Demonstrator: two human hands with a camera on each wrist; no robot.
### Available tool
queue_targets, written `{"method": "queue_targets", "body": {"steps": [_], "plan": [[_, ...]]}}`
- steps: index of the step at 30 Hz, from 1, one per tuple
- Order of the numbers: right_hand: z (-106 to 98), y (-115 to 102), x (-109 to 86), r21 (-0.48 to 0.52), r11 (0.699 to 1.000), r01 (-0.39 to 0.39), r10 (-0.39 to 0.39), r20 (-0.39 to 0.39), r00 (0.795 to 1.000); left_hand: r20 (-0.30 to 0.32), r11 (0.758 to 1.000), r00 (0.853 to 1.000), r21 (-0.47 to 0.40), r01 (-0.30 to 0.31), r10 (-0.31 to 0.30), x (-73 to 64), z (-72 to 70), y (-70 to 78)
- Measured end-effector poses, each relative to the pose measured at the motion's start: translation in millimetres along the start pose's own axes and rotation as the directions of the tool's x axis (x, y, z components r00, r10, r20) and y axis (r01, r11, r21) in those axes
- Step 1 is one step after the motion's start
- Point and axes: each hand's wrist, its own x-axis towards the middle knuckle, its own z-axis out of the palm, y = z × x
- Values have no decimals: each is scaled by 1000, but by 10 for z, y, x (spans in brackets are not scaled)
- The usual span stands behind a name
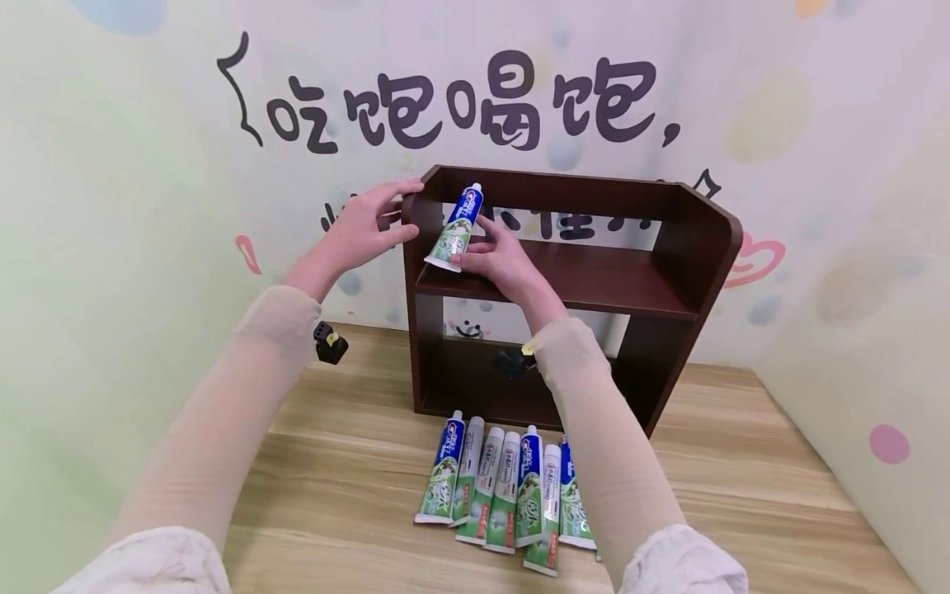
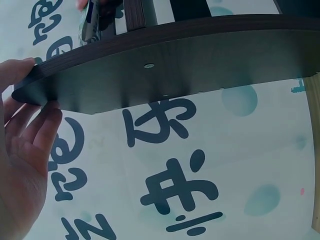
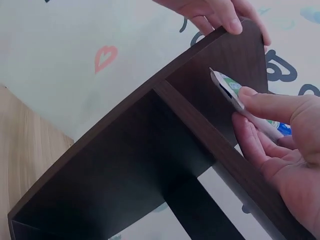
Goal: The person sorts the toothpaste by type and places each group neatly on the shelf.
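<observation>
A small dark brown wooden shelf (image 1: 616, 276) stands upright against the wall. My left hand (image 1: 364, 227) holds the upper front corner of its left side panel (image 2: 200, 60), thumb on one face and fingers on the other. Between the thumb and fingers of my right hand (image 1: 508, 260) is a blue, white and green toothpaste tube (image 1: 457, 224), cap end up and tilted. This tube is over the left end of the upper compartment, close to the side panel. In the right wrist view, the flat end of the tube (image 3: 227, 90) points toward that panel.
Several toothpaste tubes (image 1: 440, 487) lie side by side on the wood-grain table (image 1: 334, 462) before the shelf, some blue-capped, some silver and green. My right forearm (image 1: 601, 421) covers part of the row. A patterned wall (image 1: 178, 206) with large lettering rises behind.
</observation>
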Motion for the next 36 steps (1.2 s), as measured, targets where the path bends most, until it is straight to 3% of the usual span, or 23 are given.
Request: {"method": "queue_targets", "body": {"steps": [10,17,26,36], "plan": [[-13,25,10,-118,993,17,-15,17,1000,-13,1000,1000,-10,9,-9,8,24,0],[40,29,25,-233,972,32,-30,13,999,-6,1000,1000,-13,17,-17,7,23,13],[84,49,7,-309,950,44,-44,8,999,-5,999,1000,-24,26,-26,-4,37,-4],[47,29,4,-357,933,39,-20,57,998,-17,1000,1000,-19,15,-16,7,38,7]]}}
